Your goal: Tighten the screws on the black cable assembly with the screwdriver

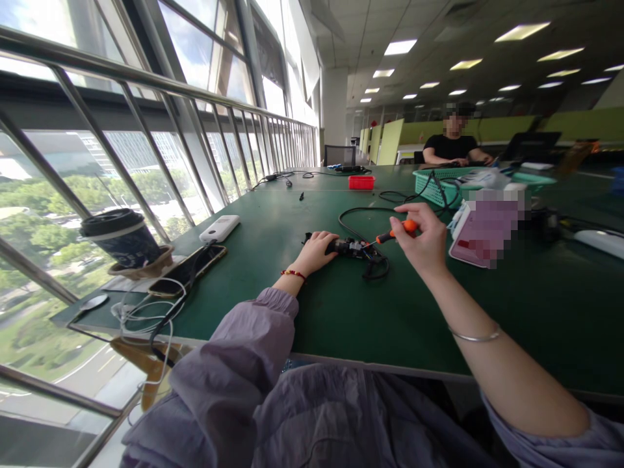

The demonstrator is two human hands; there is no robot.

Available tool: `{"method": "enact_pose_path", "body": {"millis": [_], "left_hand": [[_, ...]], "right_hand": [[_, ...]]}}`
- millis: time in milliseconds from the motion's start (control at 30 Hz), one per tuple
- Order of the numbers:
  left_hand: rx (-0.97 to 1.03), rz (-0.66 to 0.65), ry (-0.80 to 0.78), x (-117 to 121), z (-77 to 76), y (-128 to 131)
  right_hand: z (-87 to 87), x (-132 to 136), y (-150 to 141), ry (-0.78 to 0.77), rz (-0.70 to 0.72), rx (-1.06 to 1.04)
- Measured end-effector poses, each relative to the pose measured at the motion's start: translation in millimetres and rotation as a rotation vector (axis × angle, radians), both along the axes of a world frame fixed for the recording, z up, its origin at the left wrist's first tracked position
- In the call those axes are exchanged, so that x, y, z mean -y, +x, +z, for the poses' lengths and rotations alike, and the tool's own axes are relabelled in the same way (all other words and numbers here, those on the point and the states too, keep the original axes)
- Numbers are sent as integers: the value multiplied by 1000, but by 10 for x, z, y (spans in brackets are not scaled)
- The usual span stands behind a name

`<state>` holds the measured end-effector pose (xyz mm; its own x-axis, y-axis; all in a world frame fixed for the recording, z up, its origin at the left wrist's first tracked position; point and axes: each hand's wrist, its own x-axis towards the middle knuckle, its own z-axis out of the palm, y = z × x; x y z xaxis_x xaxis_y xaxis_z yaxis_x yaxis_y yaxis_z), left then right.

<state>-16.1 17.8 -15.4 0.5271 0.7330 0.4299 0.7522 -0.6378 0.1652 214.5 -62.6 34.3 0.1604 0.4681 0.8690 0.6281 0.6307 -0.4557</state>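
Note:
On the green tabletop (370, 312), my left hand (318, 252) grips one end of a black device with a cable (353, 247), whose exact kind I cannot make out. My right hand (423, 239) pinches the orange and black handle of a screwdriver (396, 232). Its thin shaft slants down to the left, and the tip meets the right part of the device. A black cable loops beside the device and runs back across the table. Small details at the tip are too fine to tell.
A teal basket (431, 188) with cables and bags stands behind a pink box (480, 234) at right. Farther back are a red tray (361, 182) and a seated person (451, 143). At left lie a phone (188, 272), white power bank (220, 229) and lidded cup (121, 237).

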Motion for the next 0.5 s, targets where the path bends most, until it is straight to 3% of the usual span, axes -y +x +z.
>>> {"method": "enact_pose_path", "body": {"millis": [100,300,500], "left_hand": [[-3,5,-4,9,5,4],[-9,0,4,1,1,2],[-2,-2,0,9,6,3]], "right_hand": [[3,13,-1,-22,-16,1],[-7,-12,-11,78,40,22],[15,25,-17,7,-25,36]]}}
